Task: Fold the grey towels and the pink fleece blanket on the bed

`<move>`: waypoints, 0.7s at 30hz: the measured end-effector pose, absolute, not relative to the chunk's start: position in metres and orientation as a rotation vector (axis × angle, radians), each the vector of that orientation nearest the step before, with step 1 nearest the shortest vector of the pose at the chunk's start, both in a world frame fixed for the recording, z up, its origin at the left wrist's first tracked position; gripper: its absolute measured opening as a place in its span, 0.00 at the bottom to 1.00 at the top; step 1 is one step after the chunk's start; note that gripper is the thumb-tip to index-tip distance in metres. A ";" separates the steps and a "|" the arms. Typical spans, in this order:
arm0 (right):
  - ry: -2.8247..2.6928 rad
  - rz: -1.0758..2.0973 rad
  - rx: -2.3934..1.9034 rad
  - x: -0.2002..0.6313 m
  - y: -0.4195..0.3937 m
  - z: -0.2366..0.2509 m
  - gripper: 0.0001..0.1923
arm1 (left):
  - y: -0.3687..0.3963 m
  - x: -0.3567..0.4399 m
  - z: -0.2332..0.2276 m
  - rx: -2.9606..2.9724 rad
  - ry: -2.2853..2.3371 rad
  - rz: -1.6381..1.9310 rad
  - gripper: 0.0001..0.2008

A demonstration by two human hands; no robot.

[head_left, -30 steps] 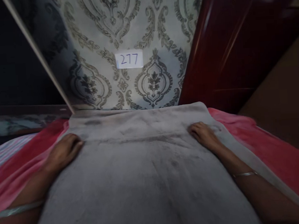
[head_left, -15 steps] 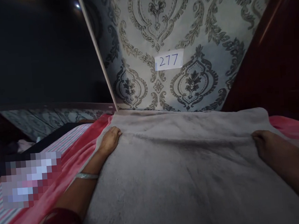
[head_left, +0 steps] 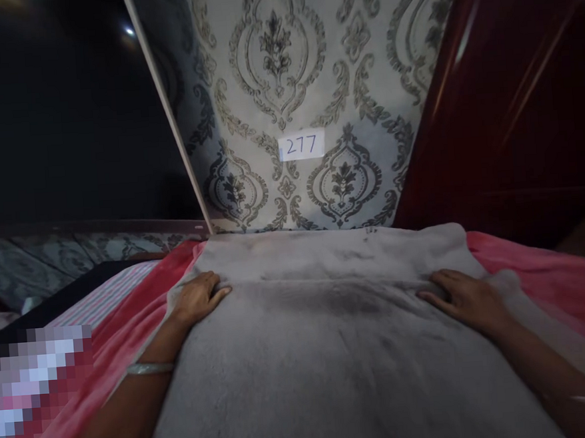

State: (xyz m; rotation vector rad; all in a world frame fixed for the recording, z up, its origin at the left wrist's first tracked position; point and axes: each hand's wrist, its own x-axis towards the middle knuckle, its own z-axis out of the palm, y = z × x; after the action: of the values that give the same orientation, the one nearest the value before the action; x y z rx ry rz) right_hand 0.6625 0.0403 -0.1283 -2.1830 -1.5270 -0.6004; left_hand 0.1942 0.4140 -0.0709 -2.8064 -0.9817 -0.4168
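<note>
A: Status on the grey blanket (head_left: 332, 350)?

B: It lay flat over the red bedspread (head_left: 541, 275), far edge close to the patterned wall (head_left: 273, 80). Left hand (head_left: 196, 298) rested palm-down on the blanket's left side, fingers together and slightly curled over a shallow ridge. Right hand (head_left: 466, 298) sat flat on its right side, fingers loosely spread. Neither one pinched any cloth.

A: Handling?

B: Plush pile, soft, limp. I'd judge it light to medium weight, no stiffness, so it would sag wherever unsupported. Not slippery, not fragile. Best hold looked like the side edges or far corners, just beyond each hand.

A: Anything around it?

B: Paper label reading 277 (head_left: 301, 146) on the wall above the blanket. Dark red cabinet (head_left: 514, 97) right of the blanket, close to its far right corner. Striped sheet (head_left: 102, 299) left of it, beyond the bedspread. Bangle (head_left: 150, 368) on the left wrist. Nothing sat on the blanket itself; the wall and cabinet crowded its far edge.
</note>
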 end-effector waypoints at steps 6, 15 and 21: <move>-1.632 -0.494 -2.328 0.669 0.028 -0.121 0.17 | 0.415 0.176 -0.059 -2.835 -0.945 -0.259 0.17; -1.367 -0.722 -2.331 0.626 -0.038 -0.047 0.12 | 0.365 0.128 0.017 -2.651 -1.092 -0.354 0.17; -1.082 -0.994 -2.245 0.576 -0.103 0.031 0.12 | 0.297 0.084 0.082 -2.463 -1.322 -0.490 0.23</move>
State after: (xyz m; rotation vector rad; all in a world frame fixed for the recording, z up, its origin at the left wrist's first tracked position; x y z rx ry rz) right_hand 0.5763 -0.1028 0.0312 -2.2451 -1.0816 -0.9941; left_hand 0.0841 0.2973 0.0819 -2.4627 -1.3222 -0.4903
